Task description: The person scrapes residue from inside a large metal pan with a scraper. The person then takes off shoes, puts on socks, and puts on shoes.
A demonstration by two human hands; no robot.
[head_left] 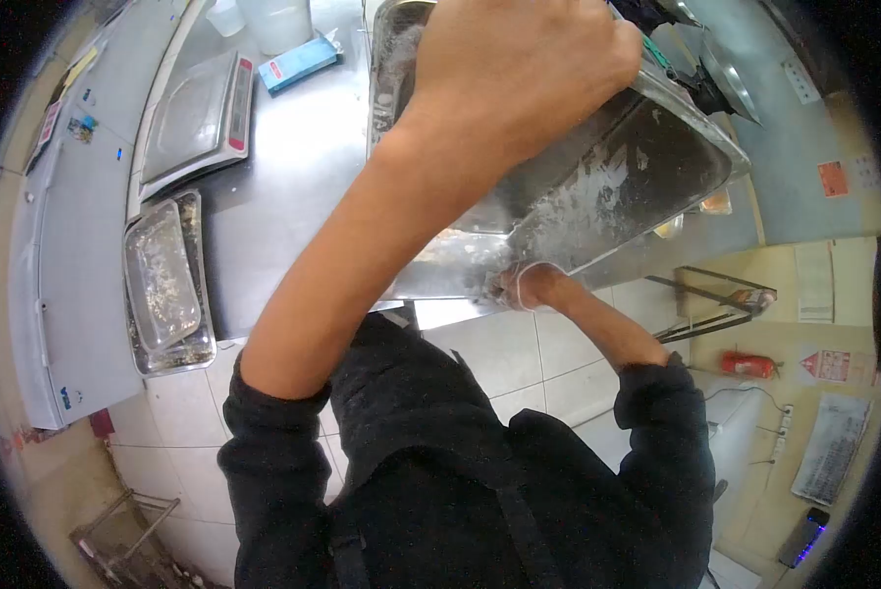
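Note:
A large metal tray (607,191) with whitish powdery residue lies across the steel table, its far part passing behind my left arm. My left hand (529,74) is closed in a fist above the tray, near its far rim. The back of the hand hides the fingers, so what they hold cannot be made out. Low at the tray's near corner is my right hand (532,285), a pale band around its wrist. White residue shows around its fingertips, which are blurred against the tray edge; their grip is unclear.
On the steel table (273,187) stand a weighing scale (195,123), a blue box (298,66) and a clear container (275,25). Smaller stacked trays (165,280) sit at its left edge. A fire extinguisher (749,364) hangs at right beyond a metal frame (720,299).

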